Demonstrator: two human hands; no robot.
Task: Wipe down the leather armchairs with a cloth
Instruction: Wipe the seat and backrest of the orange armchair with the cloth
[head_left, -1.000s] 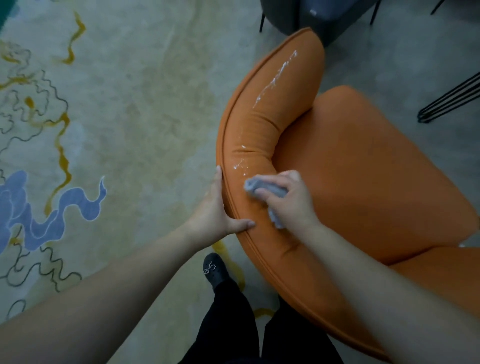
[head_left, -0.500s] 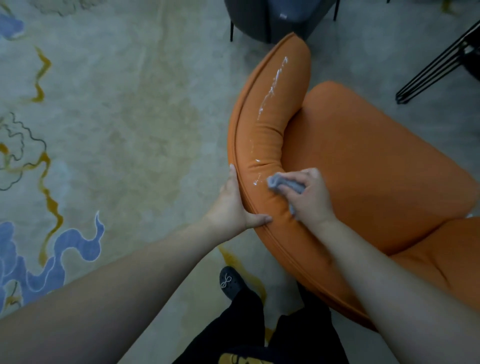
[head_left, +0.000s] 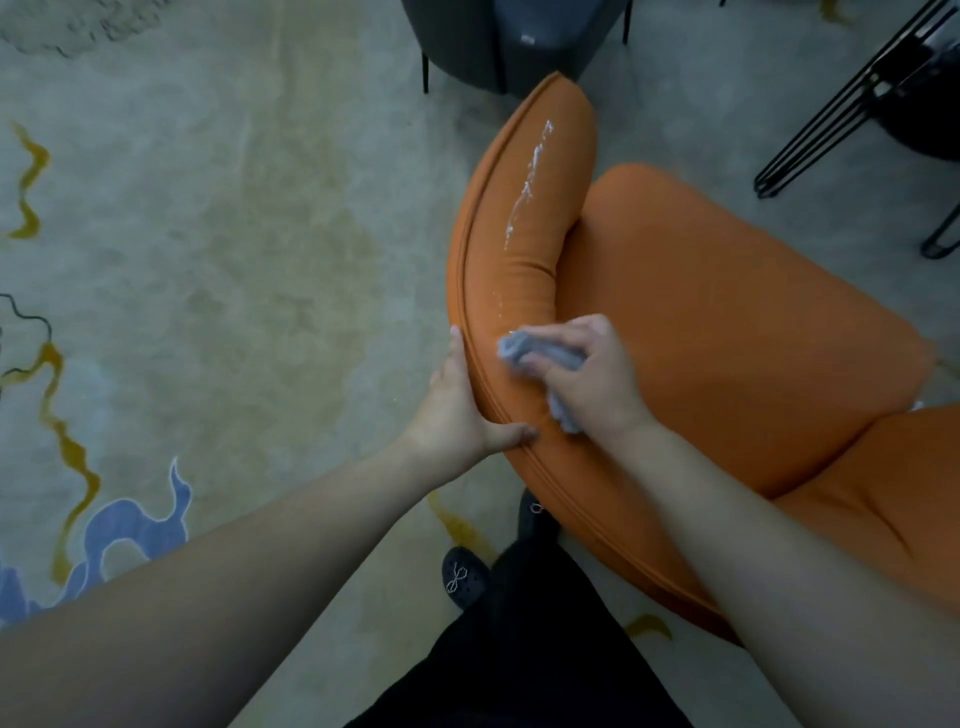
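An orange leather armchair (head_left: 727, 332) fills the right half of the head view, seen from behind and above. A white foamy streak (head_left: 527, 182) runs along the top of its curved backrest. My right hand (head_left: 592, 376) presses a bunched grey cloth (head_left: 524, 353) onto the backrest top, just below the streak's lower end. Against the outer edge of the backrest rests my left hand (head_left: 457, 410), fingers flat on the back and thumb on the piping.
A dark grey chair (head_left: 498, 47) stands just beyond the armchair's far end. Black wire legs of other furniture (head_left: 831, 119) are at the upper right. A patterned rug (head_left: 208, 260) covers the floor on the left. My black shoe (head_left: 462, 577) is near the chair's base.
The cloth and my right hand have slid a little further along the backrest top, over the lowest white spots. My left hand has kept its place on the outer edge. The view shifted slightly.
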